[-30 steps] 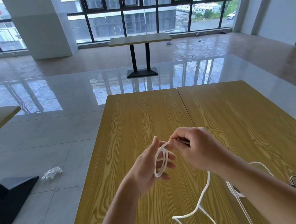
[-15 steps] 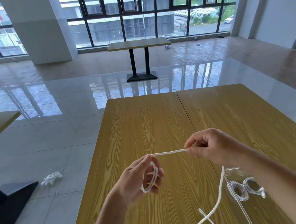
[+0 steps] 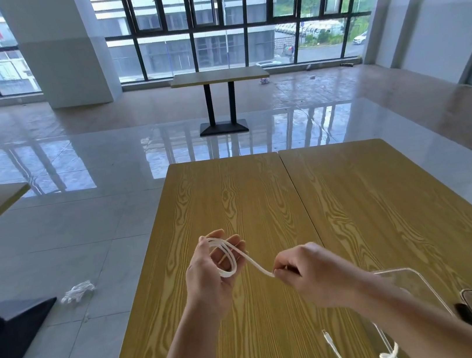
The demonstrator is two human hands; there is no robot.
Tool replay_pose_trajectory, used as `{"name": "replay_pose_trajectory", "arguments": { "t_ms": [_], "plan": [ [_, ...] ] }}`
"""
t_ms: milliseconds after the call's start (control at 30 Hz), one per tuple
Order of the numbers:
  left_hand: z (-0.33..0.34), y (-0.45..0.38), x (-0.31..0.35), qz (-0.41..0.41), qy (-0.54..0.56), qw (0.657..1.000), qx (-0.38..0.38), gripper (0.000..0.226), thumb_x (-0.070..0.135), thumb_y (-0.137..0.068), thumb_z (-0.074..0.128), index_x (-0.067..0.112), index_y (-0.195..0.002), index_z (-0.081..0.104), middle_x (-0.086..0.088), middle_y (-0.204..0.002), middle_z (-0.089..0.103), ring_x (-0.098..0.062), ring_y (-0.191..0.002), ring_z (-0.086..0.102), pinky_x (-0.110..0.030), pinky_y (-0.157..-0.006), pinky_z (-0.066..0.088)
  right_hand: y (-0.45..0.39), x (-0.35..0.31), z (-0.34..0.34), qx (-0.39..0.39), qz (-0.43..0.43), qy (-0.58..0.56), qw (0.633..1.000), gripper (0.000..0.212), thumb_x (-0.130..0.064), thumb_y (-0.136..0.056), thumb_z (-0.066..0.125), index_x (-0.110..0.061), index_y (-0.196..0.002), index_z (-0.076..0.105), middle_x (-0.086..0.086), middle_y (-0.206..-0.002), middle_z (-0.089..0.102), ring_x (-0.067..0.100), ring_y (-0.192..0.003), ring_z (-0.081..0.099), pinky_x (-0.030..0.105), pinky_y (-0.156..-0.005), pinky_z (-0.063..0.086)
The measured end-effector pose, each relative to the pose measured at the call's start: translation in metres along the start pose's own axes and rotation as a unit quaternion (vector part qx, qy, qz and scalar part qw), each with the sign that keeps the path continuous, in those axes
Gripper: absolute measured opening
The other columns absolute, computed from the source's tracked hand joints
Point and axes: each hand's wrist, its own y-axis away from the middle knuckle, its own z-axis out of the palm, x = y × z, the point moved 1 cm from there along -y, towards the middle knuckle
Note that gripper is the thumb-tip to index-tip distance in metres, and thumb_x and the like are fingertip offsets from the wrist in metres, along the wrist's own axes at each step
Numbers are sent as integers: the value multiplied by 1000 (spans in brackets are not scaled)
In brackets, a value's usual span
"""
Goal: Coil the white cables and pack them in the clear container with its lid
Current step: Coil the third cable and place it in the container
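Near the desk's [image 3: 233,210] front edge, my right hand [image 3: 310,275] pinches the white cable [image 3: 250,264]; farther out, my left hand [image 3: 212,274] grips its loops. I'd feed each turn evenly, keeping light tension.

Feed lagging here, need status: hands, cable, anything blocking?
Left hand holds loops of white cable. Right hand pinches the strand, stretched between hands. Clear container on table by right forearm, partly hidden. Nothing blocking.
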Motion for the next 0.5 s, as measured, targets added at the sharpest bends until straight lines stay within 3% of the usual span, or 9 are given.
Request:
{"name": "replay_pose_trajectory", "arguments": {
  "t_ms": [100, 200, 400, 500],
  "plan": [
    [2, -2, 0, -24, 78, 996, 26, 40, 35, -105, 41, 5, -99, 67, -16, -72, 67, -29, -68, 71, -47, -69, 60, 1, -6, 7, -22, -4, -14, 1000, 24, -31, -101, 52, -20, -85, 66, -10, -61, 53, 1, -40, 44, 19, -41, 37],
    [1, -8, 4, -24, 131, 990, 39, 37, 37, -106, 38, 8, -101, 61, -9, -71, 51, -17, -54, 51, -30, -50, 51, 6, -10, 9, -42, -14, -45, 998, 21, -31, -101, 53, -21, -91, 68, -11, -58, 51, 1, -39, 43, 17, -40, 34],
    [-14, -25, 27, 21, 131, 988, 79, 29, 35, -107, 37, 14, -103, 57, -6, -74, 45, -14, -55, 45, -27, -46, 46, 23, -20, -4, -64, -84, -17, 994, 15, -26, -100, 54, -21, -96, 68, -9, -62, 51, 3, -48, 44, 19, -47, 39],
    [-12, -22, 24, 23, 32, 997, 64, 31, 38, -106, 39, 18, -104, 61, -4, -74, 49, -13, -56, 48, -28, -48, 48, 23, -34, -15, -24, -143, -8, 989, 21, -24, -101, 53, -16, -84, 63, -7, -58, 48, 6, -49, 43, 20, -48, 37]
  ]
}}
